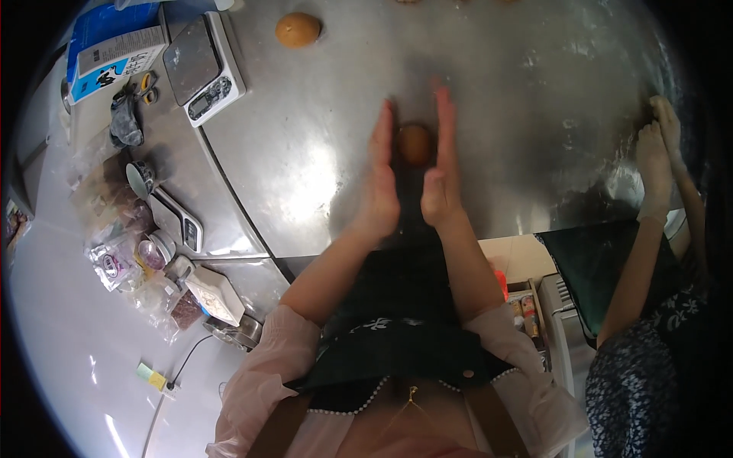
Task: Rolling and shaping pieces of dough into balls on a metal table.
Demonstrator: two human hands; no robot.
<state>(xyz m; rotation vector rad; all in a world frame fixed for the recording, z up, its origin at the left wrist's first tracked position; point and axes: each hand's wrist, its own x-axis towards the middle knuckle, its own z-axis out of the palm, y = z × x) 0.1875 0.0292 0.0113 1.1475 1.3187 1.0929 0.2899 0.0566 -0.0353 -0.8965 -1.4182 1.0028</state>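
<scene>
Cupping a dough ball (416, 144) between two flat palms, near the middle of the steel counter (534, 91). Left hand (379, 179) and right hand (441, 164) set upright on their edges, fingers straight and pointing toward the far edge, palms facing each other. Hands apart, pressed against opposite sides of the ball rather than clamped around it; likely held this way to round the sides evenly while the base stays on the steel. Whether the fingertips touch the counter: cannot tell.

Dough ball: small, round, smooth, orange-brown, matte. Only its top and far side visible between the palms; lower part hidden.

Second ball (297, 30) of the same colour, resting alone toward the far left of the counter, well apart from the hands, probably set aside there to keep the working area open.

Scale (204, 67) at the far left corner, tilted, beside a blue-and-white carton (111, 49). Smaller scale (177, 221) near the left edge, with bags (122, 259) and small tubs clustered around it, all kept outside the working area.

Co-worker's hands (658, 149) laid on the right edge of the counter, well apart from the dough ball.
</scene>
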